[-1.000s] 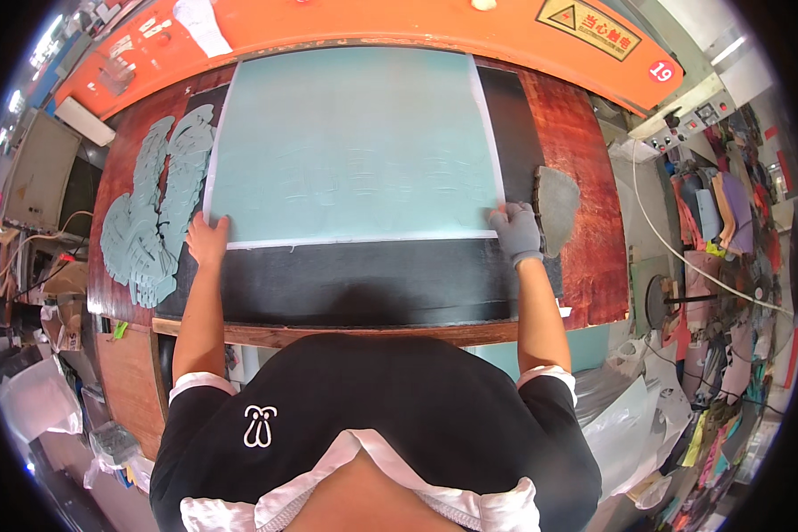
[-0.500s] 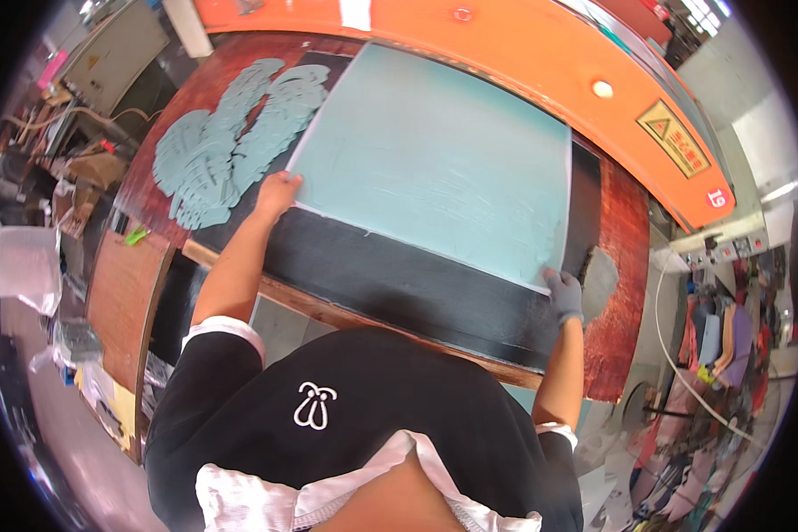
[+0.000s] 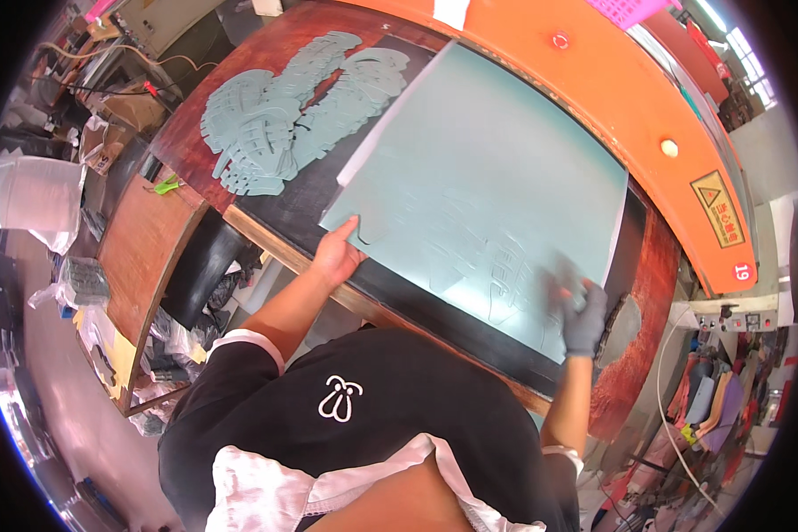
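Just changed: the pale teal sheet [image 3: 470, 177] sits nearer to me over the black board [image 3: 294, 206], and its left side no longer lines up with the white layer [image 3: 363, 155] beneath, which peeks out farther left.
What that means: I judge the sheet is coming loose from that layer as I draw it near.
My left hand [image 3: 337, 255]: bare, closed at the near left corner, thumb on top, fingers mostly hidden below the edge.
My right hand [image 3: 585, 319]: grey-gloved, over the near right part, fingers partly spread and blurred; I cannot tell whether it grips.
Sheet: thin, smooth, faintly glossy, with curved cut lines toward the near side.
Left pile: flat, slotted teal pieces [image 3: 257, 124], overlapping.
Right: a rough grey slab [image 3: 621, 330] on worn red-brown wood [image 3: 652, 266].
Far: the orange beam [image 3: 505, 31].
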A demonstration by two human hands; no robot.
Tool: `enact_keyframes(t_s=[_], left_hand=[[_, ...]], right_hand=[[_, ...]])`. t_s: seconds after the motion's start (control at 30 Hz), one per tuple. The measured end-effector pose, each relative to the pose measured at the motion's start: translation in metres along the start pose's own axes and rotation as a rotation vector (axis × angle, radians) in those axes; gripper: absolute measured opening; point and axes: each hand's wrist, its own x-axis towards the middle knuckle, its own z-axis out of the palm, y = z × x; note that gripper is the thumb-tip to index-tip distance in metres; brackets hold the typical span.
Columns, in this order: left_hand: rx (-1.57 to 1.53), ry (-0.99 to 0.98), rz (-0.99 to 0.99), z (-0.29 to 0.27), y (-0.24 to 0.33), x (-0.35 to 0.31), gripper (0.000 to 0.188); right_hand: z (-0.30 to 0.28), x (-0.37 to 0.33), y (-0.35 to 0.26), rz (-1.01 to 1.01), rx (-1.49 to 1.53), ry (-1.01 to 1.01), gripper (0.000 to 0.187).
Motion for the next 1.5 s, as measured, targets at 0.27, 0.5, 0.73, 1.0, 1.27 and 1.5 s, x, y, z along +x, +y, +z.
enact_keyframes(t_s=[0.27, 0.5, 0.73, 1.0, 1.27, 1.5], left_hand=[[-0.042, 0.013, 0.043, 0.009, -0.004, 0.002, 0.035], [0.375, -0.004, 0.084, -0.012, -0.005, 0.0, 0.034], [0.455, 0.006, 0.009, -0.018, -0.004, 0.003, 0.036], [0.371, 0.014, 0.023, -0.022, -0.004, 0.003, 0.037], [-0.122, -0.258, -0.417, -0.009, -0.021, -0.007, 0.037], [0.249, -0.434, -0.614, 0.017, -0.075, -0.006, 0.041]], right_hand=[[0.161, 0.037, -0.227, -0.889, 0.404, -0.209, 0.052], [0.181, 0.075, -0.228, 0.091, 0.925, -0.518, 0.029], [0.152, 0.215, -0.163, 0.536, 1.187, -0.169, 0.025], [0.079, 0.302, -0.147, 0.335, 1.213, 0.147, 0.036], [0.076, 0.184, -0.14, -0.277, 0.159, 0.141, 0.04], [0.112, 0.016, -0.143, -0.821, 0.314, -0.13, 0.019]])
